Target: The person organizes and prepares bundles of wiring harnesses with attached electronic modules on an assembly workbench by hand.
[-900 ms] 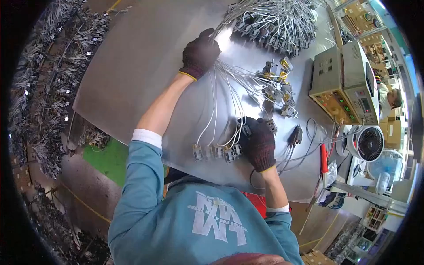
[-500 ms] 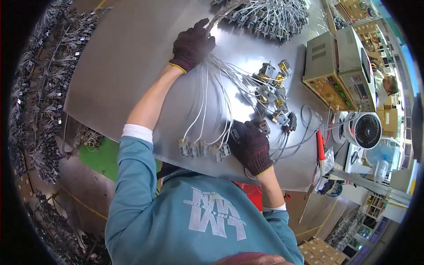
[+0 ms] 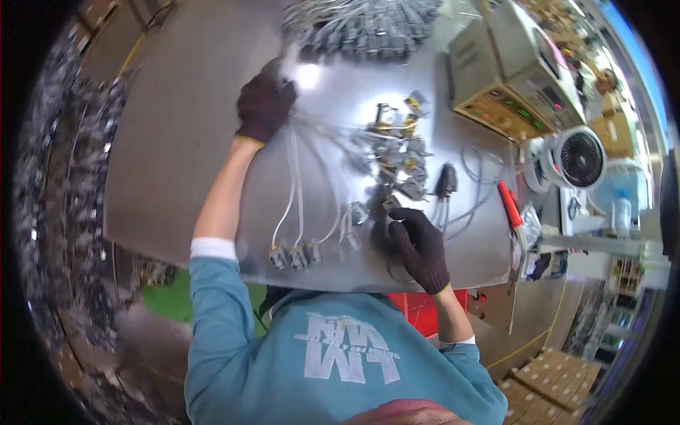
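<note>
My left hand [image 3: 265, 106], in a dark knit glove, is closed around a bundle of white wires [image 3: 294, 166] over the table's far left part. Several small grey connectors [image 3: 296, 256] hang off these wires near the front edge. A cluster of grey and yellow metal-cased connectors [image 3: 402, 152] lies at the other wire ends, right of the bundle. My right hand [image 3: 423, 251], gloved alike, is near the front edge, its thumb and fingers apart, beside a small grey connector [image 3: 390, 204]. A black plug [image 3: 446, 181] on grey cables lies to its upper right.
A large heap of wired connectors [image 3: 361, 32] covers the table's back. At the right stand beige electrical test boxes [image 3: 496, 78], a white fan [image 3: 581, 157] and a red-handled tool [image 3: 509, 203]. Racks of hanging wires [image 3: 64, 184] line the left. Another person [image 3: 602, 81] is far right.
The view has shifted. My right hand has drawn away from the grey connectors beside it, and its fingers have spread. My left hand still grips the wires.
</note>
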A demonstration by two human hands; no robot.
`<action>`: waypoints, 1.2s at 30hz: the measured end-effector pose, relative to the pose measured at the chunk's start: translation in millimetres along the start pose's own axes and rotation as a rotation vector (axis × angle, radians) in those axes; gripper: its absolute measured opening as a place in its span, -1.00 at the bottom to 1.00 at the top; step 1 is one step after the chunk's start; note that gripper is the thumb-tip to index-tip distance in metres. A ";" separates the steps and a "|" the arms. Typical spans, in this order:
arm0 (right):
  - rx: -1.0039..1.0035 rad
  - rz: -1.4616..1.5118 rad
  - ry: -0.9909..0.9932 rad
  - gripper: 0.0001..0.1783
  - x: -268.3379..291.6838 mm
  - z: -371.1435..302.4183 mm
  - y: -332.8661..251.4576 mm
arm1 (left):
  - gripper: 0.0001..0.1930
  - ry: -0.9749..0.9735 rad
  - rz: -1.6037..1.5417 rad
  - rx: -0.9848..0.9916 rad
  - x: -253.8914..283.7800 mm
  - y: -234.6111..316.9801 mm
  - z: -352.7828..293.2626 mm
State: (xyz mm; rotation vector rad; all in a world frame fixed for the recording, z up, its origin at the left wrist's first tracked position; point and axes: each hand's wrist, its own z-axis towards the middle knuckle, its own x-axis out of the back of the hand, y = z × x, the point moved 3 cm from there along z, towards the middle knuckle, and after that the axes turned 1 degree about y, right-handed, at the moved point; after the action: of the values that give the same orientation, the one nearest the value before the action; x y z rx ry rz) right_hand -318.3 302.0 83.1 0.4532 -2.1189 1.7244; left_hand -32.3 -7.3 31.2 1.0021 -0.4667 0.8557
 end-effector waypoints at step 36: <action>0.218 -0.170 0.001 -0.41 3.1 8.3 -1.1 | -0.58 0.041 0.053 0.041 22.2 -14.1 -12.7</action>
State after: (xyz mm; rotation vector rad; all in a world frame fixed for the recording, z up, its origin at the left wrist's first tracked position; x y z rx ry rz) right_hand -321.2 293.6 84.0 0.6725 -1.8400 1.8614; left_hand -8.2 9.1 32.9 1.0115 -0.4436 0.9346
